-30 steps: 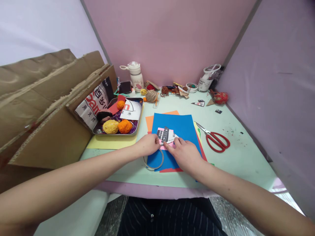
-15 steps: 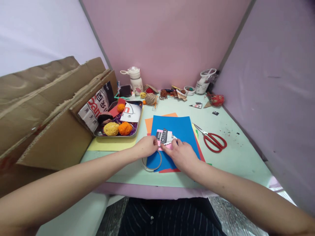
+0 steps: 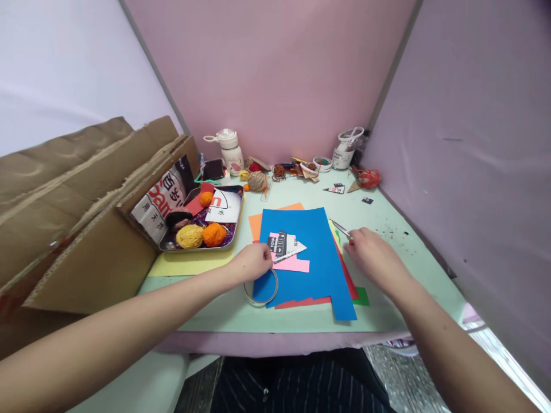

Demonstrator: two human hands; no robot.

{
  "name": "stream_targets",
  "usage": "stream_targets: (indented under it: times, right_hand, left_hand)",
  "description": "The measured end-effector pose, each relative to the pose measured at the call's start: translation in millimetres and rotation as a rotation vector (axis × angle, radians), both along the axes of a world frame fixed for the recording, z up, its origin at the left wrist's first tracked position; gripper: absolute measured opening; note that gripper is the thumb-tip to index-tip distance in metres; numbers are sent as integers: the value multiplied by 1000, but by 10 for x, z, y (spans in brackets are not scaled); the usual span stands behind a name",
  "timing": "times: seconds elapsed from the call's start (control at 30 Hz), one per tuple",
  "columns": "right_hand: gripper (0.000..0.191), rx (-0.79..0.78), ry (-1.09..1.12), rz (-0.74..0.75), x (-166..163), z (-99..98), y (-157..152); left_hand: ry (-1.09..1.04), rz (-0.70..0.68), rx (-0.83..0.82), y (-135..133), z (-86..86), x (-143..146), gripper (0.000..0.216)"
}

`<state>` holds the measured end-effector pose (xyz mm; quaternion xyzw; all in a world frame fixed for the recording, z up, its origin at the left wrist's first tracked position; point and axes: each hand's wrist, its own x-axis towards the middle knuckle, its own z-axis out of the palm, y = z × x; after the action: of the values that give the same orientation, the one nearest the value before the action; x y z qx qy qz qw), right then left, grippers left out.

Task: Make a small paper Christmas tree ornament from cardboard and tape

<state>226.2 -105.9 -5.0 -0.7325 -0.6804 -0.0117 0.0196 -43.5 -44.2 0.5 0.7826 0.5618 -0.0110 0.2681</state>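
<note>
My left hand (image 3: 255,261) pinches the left edge of a pink paper (image 3: 297,265) with a black-and-white printed cutout (image 3: 284,243) on top of it. Both lie on a blue sheet (image 3: 321,241) stacked over orange, red and green sheets. My right hand (image 3: 371,252) rests palm down to the right of the stack, with its fingers curled over the handles of the scissors (image 3: 340,228). Only the blade tip sticks out. A clear tape ring (image 3: 260,288) lies just below my left hand.
A metal tray (image 3: 236,225) with yellow and orange yarn balls sits at the left on a yellow sheet (image 3: 193,265). Torn cardboard (image 3: 86,229) leans along the left side. A white bottle (image 3: 228,150), twine and small pots line the back wall.
My right hand has left the cutout and moved right onto the scissors. The left hand stays on the pink paper. The camera has tilted, and the cutout now shows in full.
</note>
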Motion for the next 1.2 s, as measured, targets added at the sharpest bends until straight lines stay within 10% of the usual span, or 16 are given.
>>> stream_targets:
  times: [0.37,0.57,0.73,1.2]
  right_hand:
    - [37,-68,91,-182,357,-102,27]
    - [41,9,431,178,-16,-6,-205]
    - [36,118,182,404,-276,-33,-305]
    - [21,124,-143,457,-624,-47,-280]
  left_hand:
    - [-42,19,-47,26,-44,-22,6]
    - [-43,1,-49,35,-18,-11,7]
    - [-27,8,-62,25,25,15,6]
    - [-9,8,-65,14,59,46,6]
